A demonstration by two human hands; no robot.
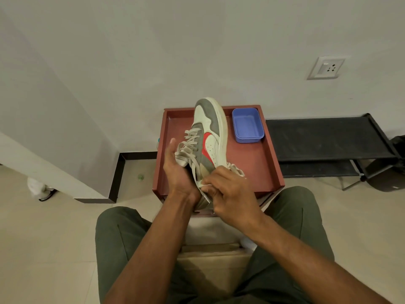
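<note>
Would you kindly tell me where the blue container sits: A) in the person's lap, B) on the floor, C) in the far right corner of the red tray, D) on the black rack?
C: the blue container rests inside the red tray, at its far right corner.

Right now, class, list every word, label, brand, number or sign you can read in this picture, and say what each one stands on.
No words or numbers can be read anywhere in this view.
On the sneaker: a red curved mark on its side, with no letters.
On the wall socket: a plain plate, no print showing.
On the blue tub: no label visible.
</note>
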